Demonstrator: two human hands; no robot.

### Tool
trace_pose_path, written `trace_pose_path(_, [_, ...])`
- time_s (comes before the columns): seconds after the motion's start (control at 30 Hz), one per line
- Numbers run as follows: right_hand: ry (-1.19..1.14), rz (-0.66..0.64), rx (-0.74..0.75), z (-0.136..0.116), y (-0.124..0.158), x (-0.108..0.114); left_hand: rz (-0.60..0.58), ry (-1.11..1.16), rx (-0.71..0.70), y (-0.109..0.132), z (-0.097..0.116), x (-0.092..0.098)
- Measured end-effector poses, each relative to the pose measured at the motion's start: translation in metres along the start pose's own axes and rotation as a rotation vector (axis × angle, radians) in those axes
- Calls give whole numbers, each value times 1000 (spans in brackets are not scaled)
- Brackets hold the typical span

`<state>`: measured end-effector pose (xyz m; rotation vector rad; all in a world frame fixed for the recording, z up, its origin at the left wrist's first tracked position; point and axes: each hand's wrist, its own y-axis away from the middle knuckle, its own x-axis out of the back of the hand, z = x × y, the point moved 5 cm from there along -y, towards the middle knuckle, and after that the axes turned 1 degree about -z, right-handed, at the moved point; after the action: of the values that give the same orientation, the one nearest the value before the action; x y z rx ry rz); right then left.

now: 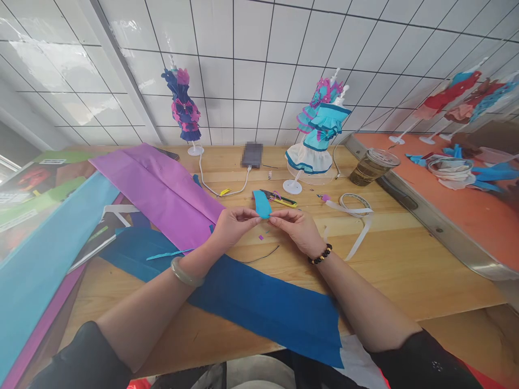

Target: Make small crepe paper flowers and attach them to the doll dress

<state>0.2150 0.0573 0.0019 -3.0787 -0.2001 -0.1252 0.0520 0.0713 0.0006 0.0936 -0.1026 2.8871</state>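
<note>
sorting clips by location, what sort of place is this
Probably a small craft workspace: ruffled miniature dresses stand towards the back of a wooden table, long coloured sheets lie spread over it, and the left hand and right hand pinch a small turquoise piece.

One head-worn camera views the wooden table (397, 265) closely from above, facing forward and down, tiled wall (250, 79) across frame top.

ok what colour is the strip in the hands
The strip is turquoise, as the head view shows.
</note>
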Motion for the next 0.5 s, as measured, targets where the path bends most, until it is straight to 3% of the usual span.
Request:
trace_pose_path(0.33, [-36,28,-45,5,0,1,-2,-47,43,1,-2,2])
trace_pose_path(0.5, [-59,38,-57,6,0,1,-31,55,18,-1,-6,0])
